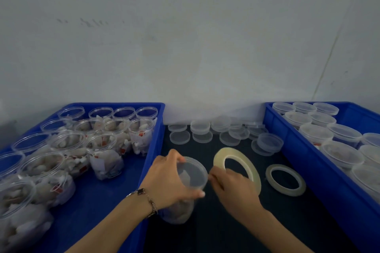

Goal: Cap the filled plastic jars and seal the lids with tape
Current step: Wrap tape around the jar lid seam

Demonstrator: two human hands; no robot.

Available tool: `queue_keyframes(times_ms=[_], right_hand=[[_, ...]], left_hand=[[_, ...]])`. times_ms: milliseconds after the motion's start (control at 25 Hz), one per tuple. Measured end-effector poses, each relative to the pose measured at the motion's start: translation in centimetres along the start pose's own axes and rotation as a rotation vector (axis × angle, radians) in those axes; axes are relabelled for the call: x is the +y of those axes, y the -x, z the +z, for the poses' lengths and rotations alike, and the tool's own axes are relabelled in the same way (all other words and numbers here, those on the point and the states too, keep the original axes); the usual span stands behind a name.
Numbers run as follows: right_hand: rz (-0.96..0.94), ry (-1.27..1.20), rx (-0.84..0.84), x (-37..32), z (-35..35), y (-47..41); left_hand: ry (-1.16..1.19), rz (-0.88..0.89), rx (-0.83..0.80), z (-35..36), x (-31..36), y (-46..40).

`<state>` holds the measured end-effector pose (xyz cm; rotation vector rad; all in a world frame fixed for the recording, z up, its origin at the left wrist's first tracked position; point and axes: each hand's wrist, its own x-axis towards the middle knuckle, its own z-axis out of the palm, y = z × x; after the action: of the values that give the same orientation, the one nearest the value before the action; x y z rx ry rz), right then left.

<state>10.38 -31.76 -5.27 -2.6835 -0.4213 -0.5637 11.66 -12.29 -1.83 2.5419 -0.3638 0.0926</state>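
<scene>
Your left hand [168, 176] grips the capped jar [188, 183] by its lid on the dark counter [226, 232]; your right hand [234, 189] pinches a tape roll [236, 162] beside it. Spare roll [285, 179] right; loose lids [205, 129] behind; blue crates [152, 150] flanking.

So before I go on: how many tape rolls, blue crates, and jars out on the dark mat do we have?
Tape rolls: 2
Blue crates: 2
Jar on the mat: 1
Total: 5
</scene>
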Motion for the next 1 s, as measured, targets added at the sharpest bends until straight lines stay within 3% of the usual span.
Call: queue_keyframes(times_ms=[200,400,760,1000], right_hand=[[-0.095,0.026,0.007,0.0,2.2,1.2],[-0.162,0.038,0.099,-0.2,2.9,0.1],[-0.256,-0.056,0.251,1.5,5.1,-1.6],[-0.114,-0.100,0.121,2.8,6.8,-3.1]], left_hand=[[-0.291,0.105,-0.216,1.3,-0.1,-0.5],[-0.390,0.094,-0.136,2.1,-0.4,-0.7],[-0.389,0.144,-0.132,2.1,-0.8,-0.9],[-0.365,0.134,-0.105,2.1,-0.5,-0.9]])
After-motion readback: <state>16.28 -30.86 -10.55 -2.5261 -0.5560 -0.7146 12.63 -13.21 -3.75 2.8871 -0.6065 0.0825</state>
